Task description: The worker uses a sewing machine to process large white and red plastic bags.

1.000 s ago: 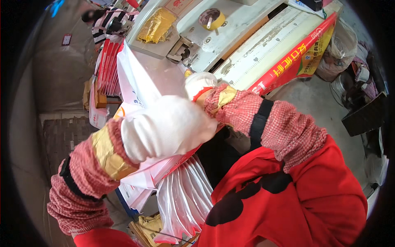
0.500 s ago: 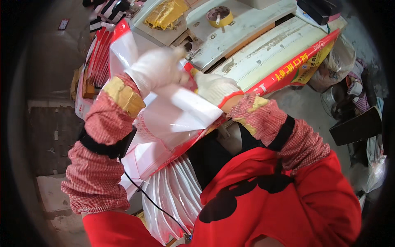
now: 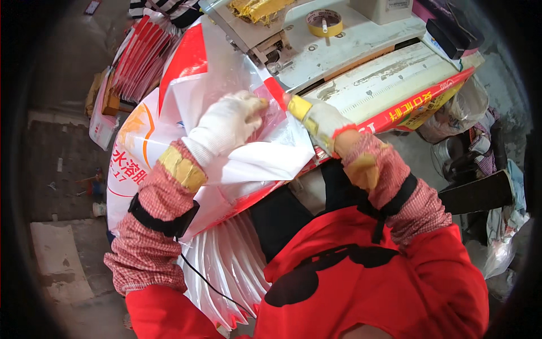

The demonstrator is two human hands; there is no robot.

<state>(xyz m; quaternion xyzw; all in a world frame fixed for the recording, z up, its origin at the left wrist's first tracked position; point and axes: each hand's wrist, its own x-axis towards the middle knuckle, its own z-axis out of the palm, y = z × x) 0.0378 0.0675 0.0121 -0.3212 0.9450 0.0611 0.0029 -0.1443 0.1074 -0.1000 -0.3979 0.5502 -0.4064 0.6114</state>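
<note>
A large white and red printed plastic bag [image 3: 265,164] lies bunched and partly opened in front of me. My left hand [image 3: 231,124], in a white knit glove, is closed with its curled fingers on the bag's folds. At the bag's red edge, by the machine's front, my right hand [image 3: 322,121] pinches the plastic; its glove has yellow tape round a finger. Part of each hand's grip is hidden by the fingers. The bag's printed panel spreads out beyond my left forearm.
A pale, worn machine [image 3: 350,51] stands ahead, with a roll of yellow tape [image 3: 324,24] on top. A red and yellow printed strip [image 3: 409,107] runs along its front. Folded bags [image 3: 144,62] are stacked at far left; more pleated white bags [image 3: 228,268] hang below. A dark box [image 3: 477,192] sits right.
The bag has been spread out wider to the left, its printed panel now showing. My left hand has moved down and slightly right; my right hand has shifted a little right.
</note>
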